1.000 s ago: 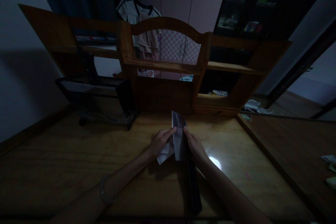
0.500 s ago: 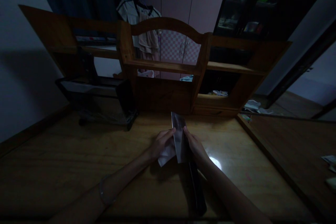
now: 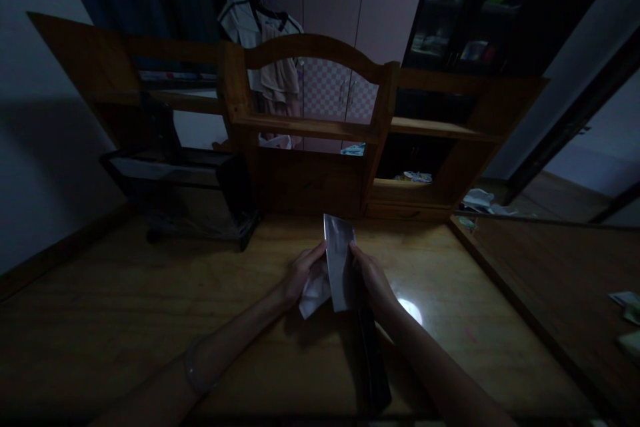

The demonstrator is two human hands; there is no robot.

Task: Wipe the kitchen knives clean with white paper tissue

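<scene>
In dim light, my left hand (image 3: 300, 273) and my right hand (image 3: 370, 277) hold a large flat shiny blade-like object (image 3: 339, 260) upright over the wooden desk (image 3: 150, 320). The left fingers pinch its left edge together with a white cloth or paper (image 3: 314, 293) that hangs below the hand. The right fingers close on its right edge. A long dark part (image 3: 373, 360) extends from the shiny piece toward me along my right forearm. A bracelet sits on my left wrist.
A wooden hutch with shelves (image 3: 310, 127) stands at the desk's back. A black wire rack (image 3: 175, 173) sits at back left. Clothes on a hanger (image 3: 265, 27) hang behind. Small papers (image 3: 625, 300) lie on the side surface at right.
The hands and the shiny object hold almost still; the view has shifted slightly, and the left fingers have crept a little higher along its edge.
</scene>
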